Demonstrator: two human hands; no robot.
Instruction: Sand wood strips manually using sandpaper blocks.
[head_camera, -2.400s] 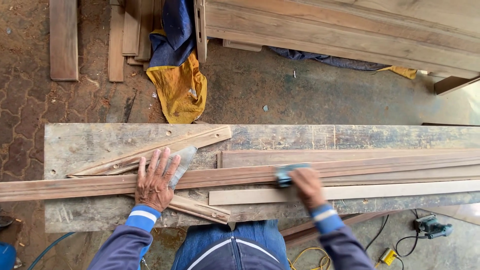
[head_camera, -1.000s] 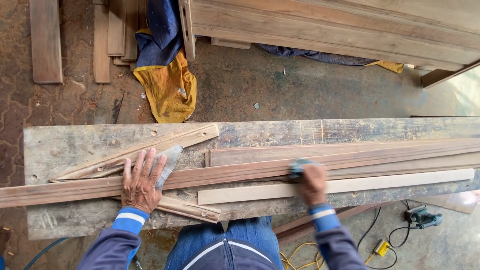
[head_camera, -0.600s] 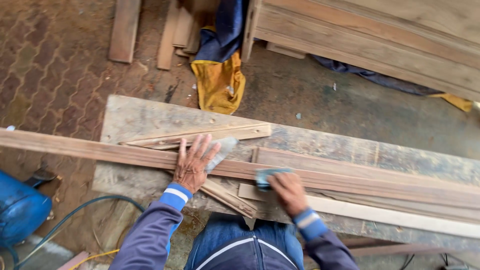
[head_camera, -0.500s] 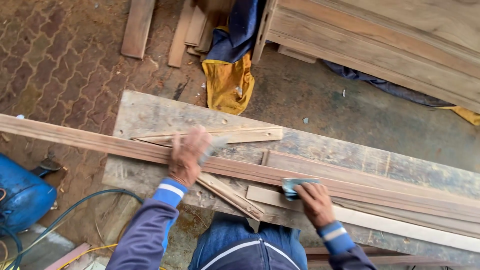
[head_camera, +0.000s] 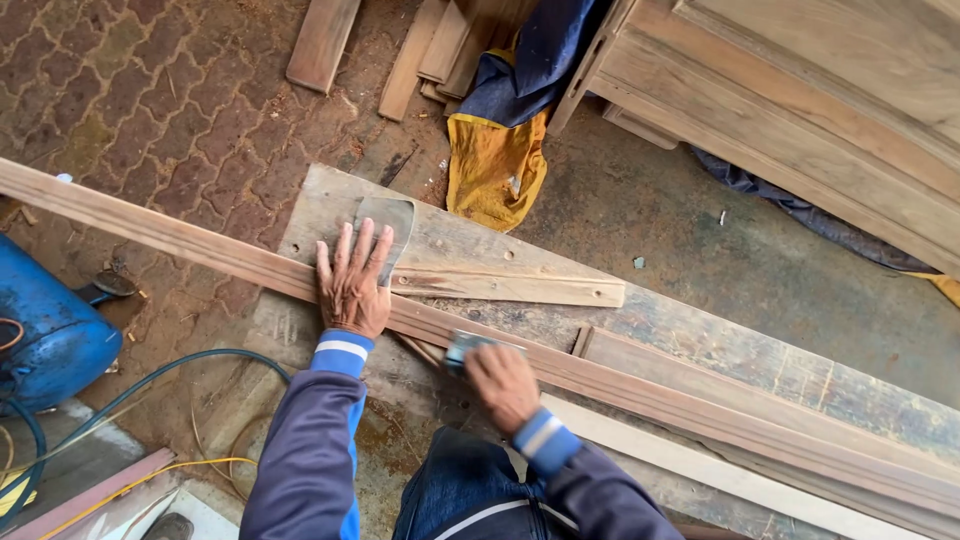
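the left hand (head_camera: 352, 280) lies flat with the fingers spread wide, palm down on a long moulded wooden strip (head_camera: 640, 385) that runs slantwise from the upper left edge of the view down to the lower right. under the fingertips of that hand is a grey sheet of sandpaper (head_camera: 388, 222), which rests on the worktop (head_camera: 700, 330), a weathered board of rough planks. the right hand (head_camera: 502, 385) is closed around a small blue sanding block (head_camera: 466, 349), and the block is pressed against the near edge of the strip, just right of the left hand. both arms wear dark blue sleeves with a light blue and white cuff. a shorter flat batten (head_camera: 510, 287) lies on the worktop just beyond the strip, and a pale slat (head_camera: 700, 470) lies along the near side of the strip, towards the lower right. on the floor past the worktop a yellow cloth (head_camera: 495, 170) is heaped with a dark blue cloth (head_camera: 530, 65) above it, beside loose wooden offcuts (head_camera: 322, 40) on the brick paving. a big wooden frame (head_camera: 800, 100) fills the upper right. at the left edge stands a blue tank (head_camera: 50, 335), and a green hose (head_camera: 170, 365) curls over the floor near it.
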